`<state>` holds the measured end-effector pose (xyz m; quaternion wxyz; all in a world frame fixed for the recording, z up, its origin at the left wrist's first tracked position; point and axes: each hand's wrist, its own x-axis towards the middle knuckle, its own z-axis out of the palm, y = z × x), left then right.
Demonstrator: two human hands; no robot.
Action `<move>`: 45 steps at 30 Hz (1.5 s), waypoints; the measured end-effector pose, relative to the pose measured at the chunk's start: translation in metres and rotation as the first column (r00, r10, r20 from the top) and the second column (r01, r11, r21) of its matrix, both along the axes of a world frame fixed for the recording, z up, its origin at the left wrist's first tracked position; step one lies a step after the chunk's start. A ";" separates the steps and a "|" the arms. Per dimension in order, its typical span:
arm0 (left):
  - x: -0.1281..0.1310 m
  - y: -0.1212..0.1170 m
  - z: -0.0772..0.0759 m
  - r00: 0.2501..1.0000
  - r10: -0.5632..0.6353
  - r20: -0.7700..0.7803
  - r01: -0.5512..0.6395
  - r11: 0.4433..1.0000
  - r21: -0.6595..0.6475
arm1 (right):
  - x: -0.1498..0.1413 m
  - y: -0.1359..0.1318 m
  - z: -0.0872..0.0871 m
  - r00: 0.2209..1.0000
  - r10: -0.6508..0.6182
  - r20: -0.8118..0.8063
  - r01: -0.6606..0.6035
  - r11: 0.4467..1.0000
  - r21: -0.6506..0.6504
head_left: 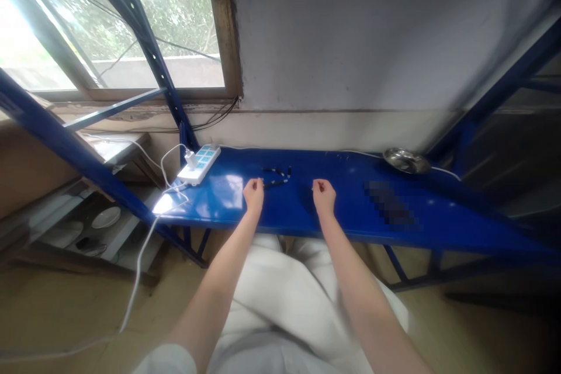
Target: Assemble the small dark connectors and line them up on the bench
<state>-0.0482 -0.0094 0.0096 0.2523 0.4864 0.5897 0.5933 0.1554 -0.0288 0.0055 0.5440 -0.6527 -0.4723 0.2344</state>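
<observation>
My left hand [254,194] is closed, its fingertips pinched together over the blue table [228,210]. A short black stick-like piece [275,184] with a pale end lies right beside those fingertips; I cannot tell if they grip it. Just beyond are two more dark pieces, one slanting [274,170] and one pointing away from me [289,172]. Farther right, my right hand [324,196] is curled closed above the table, apart from the black pieces. Whatever its fingers hold, if anything, is hidden.
A white power strip [200,165] with a plugged-in charger stands at the table's left end. A shiny metal bowl [406,160] sits at the back right. A blurred-out dark object [390,203] lies right of my right hand. Blue posts [162,70] frame the table.
</observation>
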 end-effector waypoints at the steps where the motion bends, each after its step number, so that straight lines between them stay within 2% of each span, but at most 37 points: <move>1: 0.000 0.000 0.000 1.000 0.002 -0.002 -0.002 1.000 -0.003 | 0.000 0.000 0.000 1.000 0.001 0.003 -0.001 1.000 -0.004; 13: 0.000 -0.001 0.001 1.000 -0.002 0.020 0.002 1.000 -0.011 | 0.000 0.000 -0.001 0.999 -0.012 0.033 0.013 0.999 -0.029; 24: 0.000 -0.004 0.004 1.000 0.005 0.015 -0.004 1.000 -0.029 | -0.002 0.001 0.009 0.998 0.029 0.060 -0.028 0.999 -0.025; 30: 0.000 -0.003 0.005 1.000 -0.001 0.007 0.002 0.999 -0.034 | -0.009 0.030 0.019 0.964 0.218 0.151 -0.194 0.968 -0.158; 35: 0.000 -0.002 0.006 1.000 0.008 0.013 -0.007 0.999 -0.043 | -0.024 0.068 0.019 0.910 0.328 0.255 -0.238 0.914 -0.328; 41: 0.001 -0.002 0.006 0.999 -0.002 0.041 0.004 0.999 -0.049 | -0.041 0.084 0.014 0.887 0.311 0.340 -0.193 0.921 -0.339; 45: 0.000 -0.002 0.006 0.997 -0.002 0.075 0.005 0.999 -0.044 | -0.043 0.078 0.015 0.932 0.244 0.269 -0.175 0.950 -0.258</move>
